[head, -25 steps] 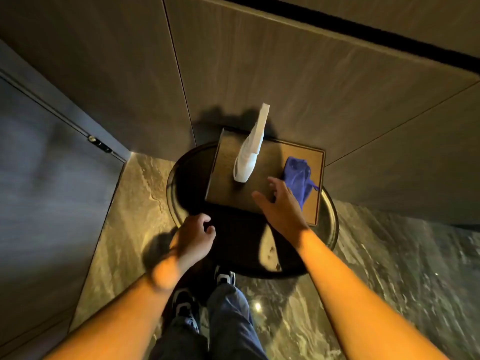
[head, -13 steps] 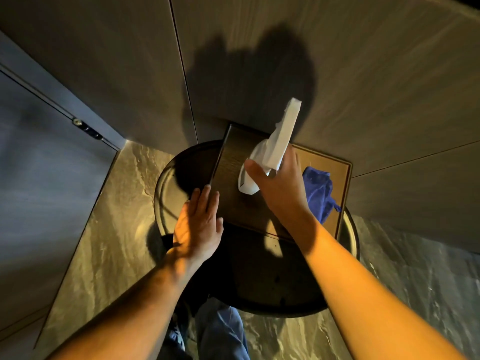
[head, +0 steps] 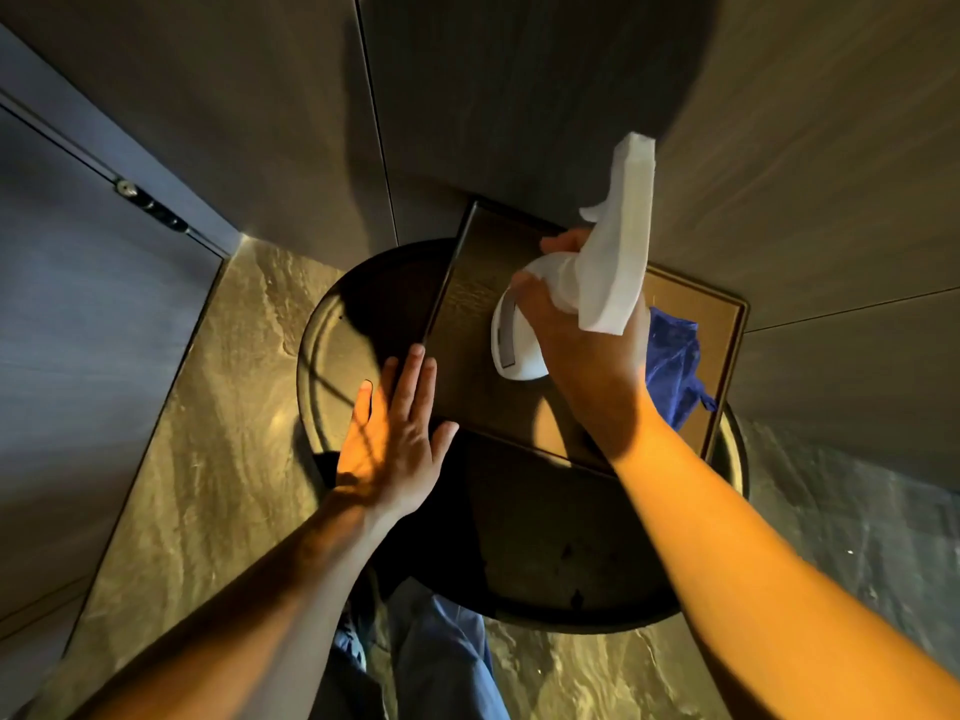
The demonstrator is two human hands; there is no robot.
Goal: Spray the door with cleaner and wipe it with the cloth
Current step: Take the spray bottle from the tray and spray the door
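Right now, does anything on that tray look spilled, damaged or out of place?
Nothing stands out. The right hand grips the white spray bottle; the blue cloth lies crumpled on the tray, no spill visible.

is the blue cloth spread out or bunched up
Bunched up: the blue cloth lies crumpled on the tray, partly hidden behind the right hand.
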